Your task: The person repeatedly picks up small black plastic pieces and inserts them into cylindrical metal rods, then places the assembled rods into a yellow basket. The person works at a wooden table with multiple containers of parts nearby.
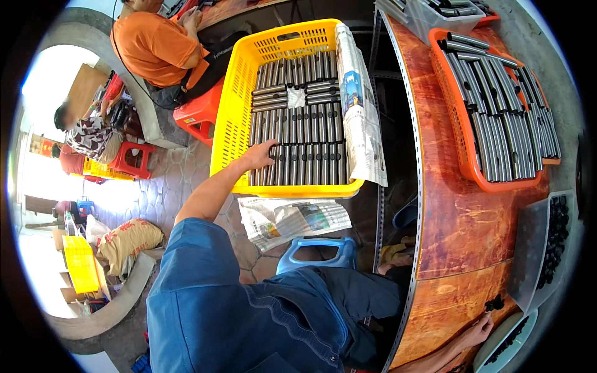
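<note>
Metal tubes (298, 146), short, grey, packed in rows inside a yellow slotted crate (231, 112) that stands on the floor to the person's left front.

- Position: tubes fill the crate in several tiers, most with long axis running away from the person; one tier near the far end lies crosswise. A small pale slip sits among them at mid-crate.
- Left hand (260, 155): arm stretched forward and left, palm down, fingers spread and curled over the near-left tubes, touching their tops. Whether any tube is actually gripped cannot be told.
- Right hand (477, 332): low at the near edge of the wooden workbench (454, 211), fingertips touching a small cluster of black pieces (494, 303); how far it is closed cannot be told.
- Nearer hand: the left, already upon the tubes; the right is well apart, across the bench edge.
- Edges and room: crate walls stand close on the left and near sides of the hand; open space lies upward. Folded newspaper (360, 105) drapes the crate's right wall; a second newspaper (292, 221) lies just beside the near wall, above a blue stool (314, 248).
- On the bench: orange tray (463, 146) of longer tubes; grey trays of black parts (553, 242).
- Beyond the crate: a seated person in an orange shirt (155, 46), on a red stool.
</note>
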Demonstrator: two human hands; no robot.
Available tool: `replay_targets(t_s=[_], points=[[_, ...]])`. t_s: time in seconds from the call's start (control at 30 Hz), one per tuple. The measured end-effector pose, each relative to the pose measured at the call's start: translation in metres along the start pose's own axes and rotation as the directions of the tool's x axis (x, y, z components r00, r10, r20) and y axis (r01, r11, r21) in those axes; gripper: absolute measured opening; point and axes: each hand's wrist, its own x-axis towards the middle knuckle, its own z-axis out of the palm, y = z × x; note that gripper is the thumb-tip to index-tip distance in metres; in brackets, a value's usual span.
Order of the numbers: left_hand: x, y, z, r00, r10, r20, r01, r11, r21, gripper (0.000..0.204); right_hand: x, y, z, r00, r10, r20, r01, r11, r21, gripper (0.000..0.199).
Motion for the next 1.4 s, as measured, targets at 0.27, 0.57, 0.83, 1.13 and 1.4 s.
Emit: replay_targets(t_s=[0.27,0.57,0.83,1.13,1.4], points=[[0.018,-0.039,0.017,0.987,0.133,-0.089,-0.120,0.983,0.141,0.078,0.000,0.001,0.004,1.000,-0.017,0.002,0.017,0.998,0.053,0.036],[0.017,-0.025,0.016,0.994,0.014,-0.106,-0.009,0.999,0.040,0.075,-0.008,-0.020,0.002,0.996,-0.090,-0.024,0.092,0.995,0.046,0.034],[0.016,-0.009,0.009,0.995,-0.083,-0.048,0.082,0.996,-0.020,0.073,-0.007,-0.013,0.003,0.994,-0.104,-0.027,0.107,0.986,0.131,0.036],[0.018,-0.023,0.011,0.995,0.006,-0.103,-0.002,0.999,0.041,0.071,-0.004,-0.008,-0.002,0.999,-0.041,0.017,0.039,0.994,0.100,0.035],[0.008,-0.019,-0.001,0.996,-0.077,-0.046,0.079,0.996,0.039,0.071,-0.001,-0.006,-0.002,0.999,-0.024,0.034,0.020,0.994,0.112,0.035]])
